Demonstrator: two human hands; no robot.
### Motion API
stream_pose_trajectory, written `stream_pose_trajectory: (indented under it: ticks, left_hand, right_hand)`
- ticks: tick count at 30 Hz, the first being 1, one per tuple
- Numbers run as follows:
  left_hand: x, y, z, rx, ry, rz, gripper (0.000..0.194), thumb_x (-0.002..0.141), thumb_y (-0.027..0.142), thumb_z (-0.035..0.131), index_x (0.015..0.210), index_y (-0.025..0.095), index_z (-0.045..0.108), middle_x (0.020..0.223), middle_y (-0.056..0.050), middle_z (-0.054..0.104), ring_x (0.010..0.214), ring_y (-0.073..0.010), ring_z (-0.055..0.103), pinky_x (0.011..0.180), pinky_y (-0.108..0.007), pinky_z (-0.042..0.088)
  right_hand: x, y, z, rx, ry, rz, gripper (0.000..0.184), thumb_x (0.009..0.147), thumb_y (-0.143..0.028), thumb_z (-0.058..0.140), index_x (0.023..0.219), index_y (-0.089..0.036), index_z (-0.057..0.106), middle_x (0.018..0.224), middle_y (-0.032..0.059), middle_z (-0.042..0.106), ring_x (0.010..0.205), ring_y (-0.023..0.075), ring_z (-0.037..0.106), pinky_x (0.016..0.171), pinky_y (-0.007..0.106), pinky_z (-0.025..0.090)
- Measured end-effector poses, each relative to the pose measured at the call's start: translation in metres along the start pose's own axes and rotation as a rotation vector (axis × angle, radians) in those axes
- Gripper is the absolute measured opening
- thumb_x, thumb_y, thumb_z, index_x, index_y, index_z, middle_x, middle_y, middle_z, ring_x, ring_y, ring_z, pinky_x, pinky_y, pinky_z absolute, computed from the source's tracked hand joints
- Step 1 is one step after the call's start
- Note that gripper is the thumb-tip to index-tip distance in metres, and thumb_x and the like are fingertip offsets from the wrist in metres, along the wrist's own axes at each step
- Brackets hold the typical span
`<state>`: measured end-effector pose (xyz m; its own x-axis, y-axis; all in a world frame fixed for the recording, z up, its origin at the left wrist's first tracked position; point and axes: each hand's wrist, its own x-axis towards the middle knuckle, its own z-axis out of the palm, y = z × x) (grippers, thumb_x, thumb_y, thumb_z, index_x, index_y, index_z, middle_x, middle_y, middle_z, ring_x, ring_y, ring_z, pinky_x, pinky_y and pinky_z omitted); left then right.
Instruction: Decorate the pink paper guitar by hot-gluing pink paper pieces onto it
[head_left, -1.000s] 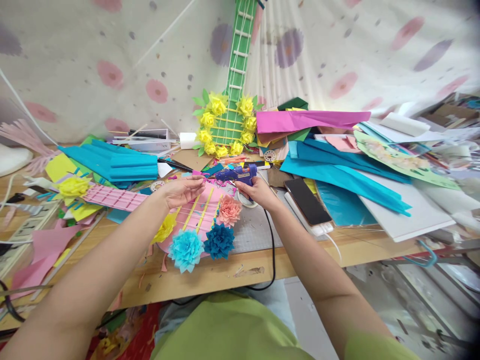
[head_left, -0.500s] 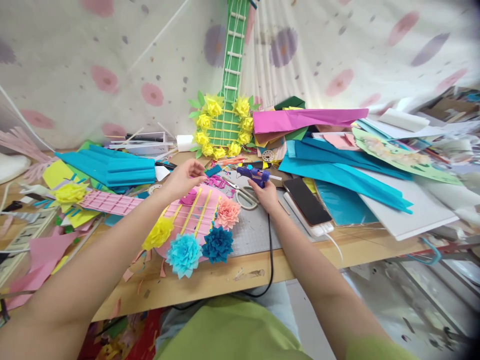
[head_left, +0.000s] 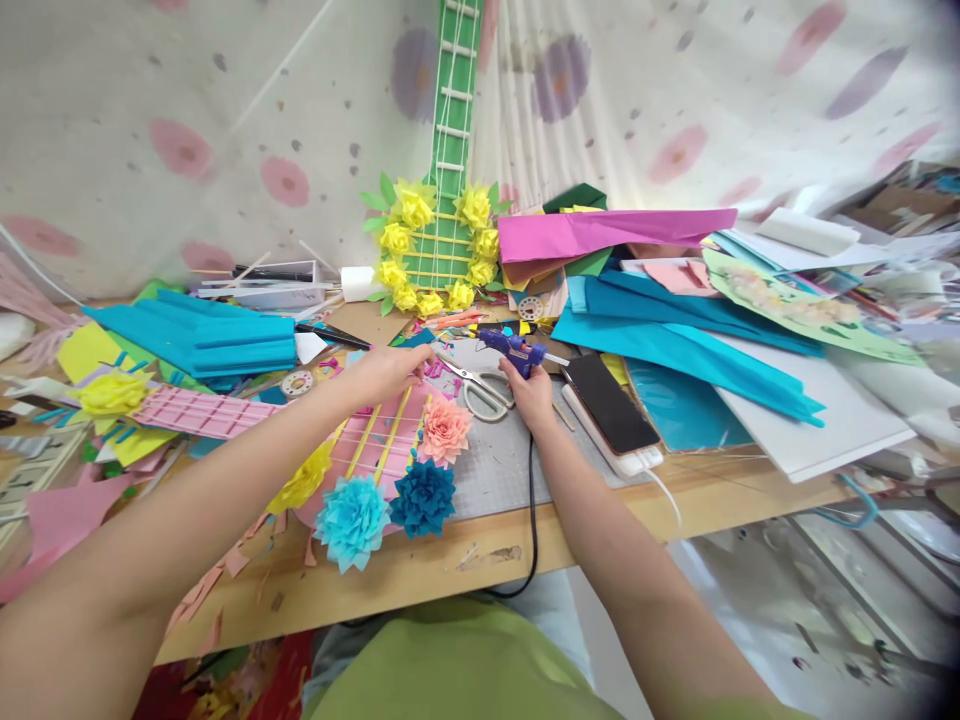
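My right hand [head_left: 531, 396] grips a blue-purple glue gun [head_left: 510, 347], its nozzle pointing left; a black cord hangs below. My left hand [head_left: 394, 370] hovers over the upper edge of a pink paper guitar [head_left: 360, 445], fingers bent together, and whatever lies between the fingertips is too small to make out. Paper flowers rim the guitar body: a coral one [head_left: 445, 432], a dark blue one [head_left: 423, 497], a light blue one [head_left: 352, 522] and a yellow one [head_left: 304, 478] partly behind my left forearm. Scissors [head_left: 484, 395] lie between my hands.
A green paper guitar [head_left: 442, 255] with yellow flowers stands against the patterned curtain. Blue folded paper [head_left: 195, 335] lies left, more coloured sheets [head_left: 690, 345] right. A phone [head_left: 611, 400] rests on a white power bank beside my right hand. Paper scraps litter the table edge [head_left: 360, 590].
My left hand has moved right and slightly down, towards the scissors, and its fingers have drawn together. My right hand still holds the glue gun. The view has shifted slightly.
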<state>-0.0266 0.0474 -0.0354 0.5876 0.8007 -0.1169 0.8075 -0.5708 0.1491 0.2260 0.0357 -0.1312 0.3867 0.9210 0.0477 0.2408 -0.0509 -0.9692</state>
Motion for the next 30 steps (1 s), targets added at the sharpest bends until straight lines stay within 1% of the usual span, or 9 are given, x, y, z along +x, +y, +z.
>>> stream_pose_trajectory:
  ticks: [4, 10, 17, 23, 30]
  left_hand:
    - [0.0, -0.002, 0.001, 0.047, -0.019, -0.012, 0.027, 0.087, 0.023, 0.05, 0.114, 0.022, 0.051, 0.107, -0.004, 0.071, 0.097, -0.0219, 0.066, 0.078, -0.029, 0.046]
    - [-0.005, 0.005, -0.004, 0.058, -0.044, -0.054, 0.027, 0.088, 0.023, 0.048, 0.114, 0.023, 0.052, 0.107, -0.003, 0.071, 0.098, -0.0214, 0.066, 0.079, -0.029, 0.045]
    - [-0.006, 0.01, -0.007, 0.104, -0.061, -0.071, 0.029, 0.088, 0.022, 0.046, 0.116, 0.022, 0.051, 0.109, -0.004, 0.07, 0.098, -0.0221, 0.065, 0.078, -0.03, 0.045]
    - [-0.007, 0.013, -0.009, 0.132, -0.081, -0.084, 0.03, 0.088, 0.02, 0.045, 0.117, 0.024, 0.051, 0.11, -0.003, 0.07, 0.099, -0.0198, 0.065, 0.078, -0.027, 0.045]
    - [-0.007, 0.014, -0.011, 0.181, -0.099, -0.091, 0.031, 0.089, 0.018, 0.042, 0.118, 0.023, 0.05, 0.11, -0.003, 0.07, 0.098, -0.0193, 0.066, 0.076, -0.026, 0.045]
  right_hand:
    - [0.001, 0.002, 0.0, 0.01, -0.011, 0.01, 0.062, 0.058, -0.067, 0.063, 0.085, -0.012, 0.07, 0.076, 0.0095, 0.069, 0.074, 0.0228, 0.06, 0.07, 0.032, 0.043]
    - [0.002, 0.003, 0.0, 0.023, -0.025, 0.006, 0.063, 0.06, -0.067, 0.063, 0.089, -0.012, 0.07, 0.078, 0.0097, 0.069, 0.073, 0.0218, 0.059, 0.069, 0.032, 0.042]
    - [0.0, -0.001, -0.001, 0.016, -0.026, 0.008, 0.063, 0.06, -0.067, 0.063, 0.089, -0.012, 0.07, 0.074, 0.0087, 0.069, 0.074, 0.0226, 0.06, 0.069, 0.032, 0.043]
    - [-0.001, -0.002, -0.001, 0.01, -0.022, 0.017, 0.062, 0.059, -0.067, 0.063, 0.086, -0.012, 0.07, 0.072, 0.008, 0.067, 0.072, 0.022, 0.06, 0.068, 0.032, 0.043]
    - [-0.001, -0.001, -0.001, -0.008, -0.013, 0.017, 0.06, 0.059, -0.067, 0.063, 0.085, -0.013, 0.069, 0.071, 0.0066, 0.067, 0.071, 0.0212, 0.059, 0.068, 0.032, 0.042]
